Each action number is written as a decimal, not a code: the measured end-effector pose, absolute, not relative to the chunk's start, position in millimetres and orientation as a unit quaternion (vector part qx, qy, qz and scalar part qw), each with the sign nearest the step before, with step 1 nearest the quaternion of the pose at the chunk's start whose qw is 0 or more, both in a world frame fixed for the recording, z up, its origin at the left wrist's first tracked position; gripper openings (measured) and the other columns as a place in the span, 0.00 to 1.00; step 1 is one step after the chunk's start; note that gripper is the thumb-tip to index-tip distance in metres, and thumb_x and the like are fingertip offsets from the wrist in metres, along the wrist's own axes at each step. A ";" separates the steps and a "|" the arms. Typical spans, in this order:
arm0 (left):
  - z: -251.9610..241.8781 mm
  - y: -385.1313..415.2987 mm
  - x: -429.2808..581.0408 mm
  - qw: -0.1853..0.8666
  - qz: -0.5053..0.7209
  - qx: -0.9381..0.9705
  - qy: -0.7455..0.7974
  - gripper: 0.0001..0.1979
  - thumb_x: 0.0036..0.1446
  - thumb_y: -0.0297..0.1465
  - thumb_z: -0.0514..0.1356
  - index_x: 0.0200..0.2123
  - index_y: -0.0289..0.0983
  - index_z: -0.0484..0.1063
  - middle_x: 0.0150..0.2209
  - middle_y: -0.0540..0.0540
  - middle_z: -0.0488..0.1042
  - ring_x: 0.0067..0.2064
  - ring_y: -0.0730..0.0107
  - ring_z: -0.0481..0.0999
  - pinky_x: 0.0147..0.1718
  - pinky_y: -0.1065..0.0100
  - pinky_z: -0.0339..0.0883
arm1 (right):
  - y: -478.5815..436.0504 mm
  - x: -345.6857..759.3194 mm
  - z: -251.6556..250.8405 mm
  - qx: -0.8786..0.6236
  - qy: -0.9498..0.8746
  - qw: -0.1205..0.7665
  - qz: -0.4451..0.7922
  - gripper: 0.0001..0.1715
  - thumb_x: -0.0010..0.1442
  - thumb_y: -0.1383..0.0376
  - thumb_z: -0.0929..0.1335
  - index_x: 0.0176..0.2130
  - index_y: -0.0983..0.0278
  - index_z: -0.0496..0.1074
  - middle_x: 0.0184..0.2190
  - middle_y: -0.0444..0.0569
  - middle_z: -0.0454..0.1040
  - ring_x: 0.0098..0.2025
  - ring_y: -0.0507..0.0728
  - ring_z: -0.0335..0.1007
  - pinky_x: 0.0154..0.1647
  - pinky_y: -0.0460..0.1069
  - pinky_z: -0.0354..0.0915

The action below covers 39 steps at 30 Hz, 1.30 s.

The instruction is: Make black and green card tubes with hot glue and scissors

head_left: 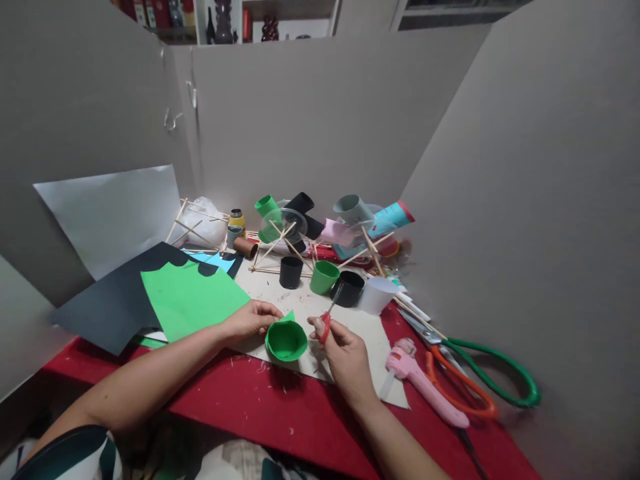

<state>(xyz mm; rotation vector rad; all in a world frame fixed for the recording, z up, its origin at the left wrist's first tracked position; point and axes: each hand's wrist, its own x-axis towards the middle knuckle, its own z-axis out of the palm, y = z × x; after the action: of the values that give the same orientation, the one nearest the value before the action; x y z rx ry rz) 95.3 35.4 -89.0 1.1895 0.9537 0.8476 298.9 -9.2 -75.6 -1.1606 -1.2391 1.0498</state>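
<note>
My left hand (253, 318) is closed, its fingertips on the far left edge of a green paper cup (287, 341) near the table's front edge. A small pointed green flap stands up from the cup's rim. My right hand (345, 357) grips small red-handled scissors (326, 325) just right of the cup, blades pointing up and away. The scissors do not touch the cup. Behind them stand a black paper tube (291, 273), a green paper tube (325, 277), another black tube (349, 289) and a white one (378, 295).
Green paper (190, 300) with a scalloped edge and black sheets (107, 293) lie at left. Stick frames carrying discs and coloured tubes (283, 223) stand behind. At right are a pink glue gun (427, 383) and large scissors with orange (465, 387) and green handles.
</note>
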 end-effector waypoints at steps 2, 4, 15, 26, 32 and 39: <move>-90.5 34.3 96.5 0.640 0.377 0.521 0.420 0.18 0.42 0.40 0.71 0.31 0.31 0.79 0.22 0.50 0.72 0.21 0.79 0.63 0.23 0.73 0.53 | -12.4 298.0 -76.6 -0.493 -0.520 0.533 0.451 0.29 0.51 0.41 0.72 0.27 0.65 0.78 0.19 0.44 0.67 0.21 0.52 0.58 0.20 0.46 0.56; -91.4 33.3 97.7 0.638 0.382 0.521 0.418 0.17 0.42 0.39 0.72 0.31 0.31 0.79 0.21 0.51 0.72 0.21 0.80 0.61 0.23 0.73 0.51 | -14.8 298.5 -76.7 -0.498 -0.518 0.524 0.456 0.30 0.50 0.40 0.73 0.30 0.65 0.80 0.19 0.44 0.69 0.21 0.53 0.59 0.20 0.47 0.58; -89.0 26.7 100.6 0.671 0.363 0.532 0.367 0.07 0.46 0.32 0.68 0.30 0.34 0.81 0.26 0.51 0.77 0.27 0.75 0.67 0.28 0.73 0.59 | -14.4 318.4 -97.6 -0.504 -0.534 0.456 0.502 0.27 0.56 0.46 0.72 0.46 0.63 0.82 0.38 0.54 0.82 0.43 0.65 0.76 0.44 0.55 0.71; -90.9 25.1 102.5 0.714 0.341 0.482 0.376 0.12 0.52 0.37 0.66 0.33 0.34 0.80 0.26 0.51 0.75 0.26 0.76 0.67 0.28 0.74 0.60 | -17.0 322.5 -104.1 -0.524 -0.515 0.379 0.562 0.25 0.55 0.47 0.73 0.45 0.60 0.82 0.38 0.53 0.83 0.44 0.66 0.76 0.47 0.55 0.70; -86.6 20.7 105.1 0.806 0.335 0.335 0.354 0.21 0.52 0.44 0.68 0.43 0.33 0.78 0.35 0.44 0.78 0.33 0.71 0.76 0.33 0.70 0.70 | -17.4 323.8 -97.9 -0.516 -0.482 0.443 0.553 0.25 0.54 0.48 0.75 0.46 0.59 0.82 0.45 0.52 0.82 0.50 0.64 0.74 0.55 0.55 0.67; -85.7 20.9 102.4 0.843 0.320 0.300 0.311 0.20 0.59 0.37 0.64 0.50 0.31 0.76 0.45 0.34 0.79 0.41 0.60 0.81 0.41 0.60 0.76 | -21.5 311.6 -77.9 -0.501 -0.464 0.452 0.574 0.25 0.56 0.48 0.73 0.45 0.61 0.81 0.43 0.53 0.81 0.42 0.62 0.76 0.41 0.49 0.73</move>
<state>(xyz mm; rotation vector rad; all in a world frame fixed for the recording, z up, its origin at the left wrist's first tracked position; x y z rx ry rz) 102.4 20.9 -85.7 0.6338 0.6558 0.6752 311.6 -21.5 -77.9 -1.2363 -1.1470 1.4169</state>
